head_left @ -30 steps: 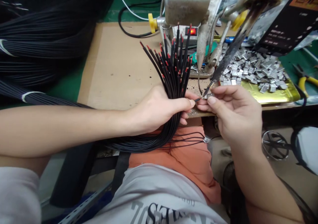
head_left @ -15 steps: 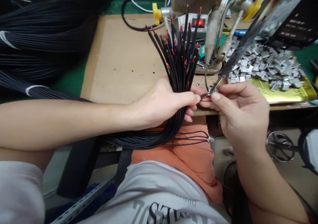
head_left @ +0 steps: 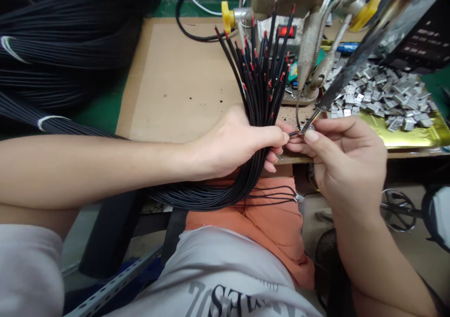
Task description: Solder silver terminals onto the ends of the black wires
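Note:
My left hand (head_left: 242,143) is wrapped round a thick bunch of black cables (head_left: 262,103) whose stripped ends show red. Between its thumb and forefinger one single cable points right. My right hand (head_left: 346,160) pinches a small metal USB connector (head_left: 308,128), mostly hidden by the fingertips. The single cable's end meets the connector under the tip of a soldering iron (head_left: 325,99), which is fixed on a stand. A thin solder wire (head_left: 298,113) comes down from a pointed feeder nozzle (head_left: 305,64) to the same spot.
Many metal USB connectors (head_left: 383,96) lie heaped on a gold tray (head_left: 397,139) at the right. Tied black cable bundles (head_left: 63,40) fill the left. A few cables with connectors (head_left: 298,198) rest on my lap. Cardboard (head_left: 168,73) covers the bench.
The view has shifted slightly, so the bench and both hands appear a little further right. Both hands keep their holds, with the cable end and connector still at the iron's tip.

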`<action>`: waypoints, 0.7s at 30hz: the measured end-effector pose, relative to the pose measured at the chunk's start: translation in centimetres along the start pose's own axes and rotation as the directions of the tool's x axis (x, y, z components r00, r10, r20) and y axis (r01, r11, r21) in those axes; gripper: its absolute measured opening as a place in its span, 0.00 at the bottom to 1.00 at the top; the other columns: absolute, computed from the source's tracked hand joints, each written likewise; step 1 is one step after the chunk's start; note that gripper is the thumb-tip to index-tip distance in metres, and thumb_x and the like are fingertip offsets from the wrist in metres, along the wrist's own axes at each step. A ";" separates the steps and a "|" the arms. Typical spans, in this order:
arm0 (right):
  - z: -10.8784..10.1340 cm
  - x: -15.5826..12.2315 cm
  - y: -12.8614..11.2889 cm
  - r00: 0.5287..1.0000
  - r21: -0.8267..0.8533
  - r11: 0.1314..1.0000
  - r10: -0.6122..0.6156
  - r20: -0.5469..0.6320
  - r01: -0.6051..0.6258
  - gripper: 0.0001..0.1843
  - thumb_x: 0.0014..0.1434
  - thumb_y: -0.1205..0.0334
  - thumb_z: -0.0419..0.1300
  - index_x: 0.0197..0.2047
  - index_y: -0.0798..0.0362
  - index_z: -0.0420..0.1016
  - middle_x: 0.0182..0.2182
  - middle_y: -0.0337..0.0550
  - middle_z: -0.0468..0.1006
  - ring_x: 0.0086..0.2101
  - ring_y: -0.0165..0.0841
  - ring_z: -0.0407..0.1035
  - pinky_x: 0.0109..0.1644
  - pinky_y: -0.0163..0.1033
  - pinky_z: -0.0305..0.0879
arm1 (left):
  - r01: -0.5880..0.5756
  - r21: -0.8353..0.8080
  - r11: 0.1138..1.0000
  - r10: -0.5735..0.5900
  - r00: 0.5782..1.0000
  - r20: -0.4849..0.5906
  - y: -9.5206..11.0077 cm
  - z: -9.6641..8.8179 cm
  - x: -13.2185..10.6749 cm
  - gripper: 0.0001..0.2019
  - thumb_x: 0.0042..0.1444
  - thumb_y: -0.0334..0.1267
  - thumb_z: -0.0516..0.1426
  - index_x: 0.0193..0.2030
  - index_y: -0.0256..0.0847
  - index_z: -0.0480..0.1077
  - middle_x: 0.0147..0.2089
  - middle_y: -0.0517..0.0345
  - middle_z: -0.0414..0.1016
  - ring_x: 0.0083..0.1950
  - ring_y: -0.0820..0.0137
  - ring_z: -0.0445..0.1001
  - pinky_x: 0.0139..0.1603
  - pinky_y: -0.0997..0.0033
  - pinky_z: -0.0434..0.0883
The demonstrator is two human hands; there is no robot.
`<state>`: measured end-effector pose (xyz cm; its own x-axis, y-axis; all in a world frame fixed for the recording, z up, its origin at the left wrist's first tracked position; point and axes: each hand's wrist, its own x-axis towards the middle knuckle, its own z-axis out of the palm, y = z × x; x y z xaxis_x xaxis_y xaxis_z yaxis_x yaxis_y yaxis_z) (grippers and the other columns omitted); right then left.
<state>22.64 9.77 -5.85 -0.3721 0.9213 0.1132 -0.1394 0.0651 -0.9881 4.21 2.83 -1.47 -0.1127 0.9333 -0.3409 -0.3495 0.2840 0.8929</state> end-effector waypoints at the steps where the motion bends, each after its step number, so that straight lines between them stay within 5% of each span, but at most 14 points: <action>1: 0.0 0.0 0.0 1.000 -0.002 1.000 0.000 0.002 0.000 0.10 0.66 0.65 0.77 0.45 0.46 0.81 0.37 0.35 0.91 0.36 0.38 0.91 0.46 0.45 0.93 | 0.003 -0.001 1.000 -0.003 1.000 -0.006 0.0 0.1 0.0 0.07 0.58 0.23 0.65 0.39 0.36 0.84 0.25 0.61 0.76 0.27 0.73 0.76 0.27 0.72 0.83; 21: 0.0 0.0 0.0 1.000 -0.013 1.000 0.000 -0.001 0.000 0.10 0.66 0.63 0.77 0.45 0.46 0.81 0.36 0.34 0.90 0.37 0.39 0.91 0.47 0.47 0.93 | 0.014 0.010 1.000 -0.014 1.000 -0.016 0.1 0.0 0.1 0.06 0.57 0.25 0.67 0.39 0.36 0.83 0.26 0.61 0.75 0.28 0.72 0.76 0.27 0.72 0.82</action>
<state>22.64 9.74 -5.86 -0.3710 0.9218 0.1126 -0.1275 0.0695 -0.9894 4.15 2.98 -1.42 -0.1223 0.9257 -0.3579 -0.3421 0.2992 0.8908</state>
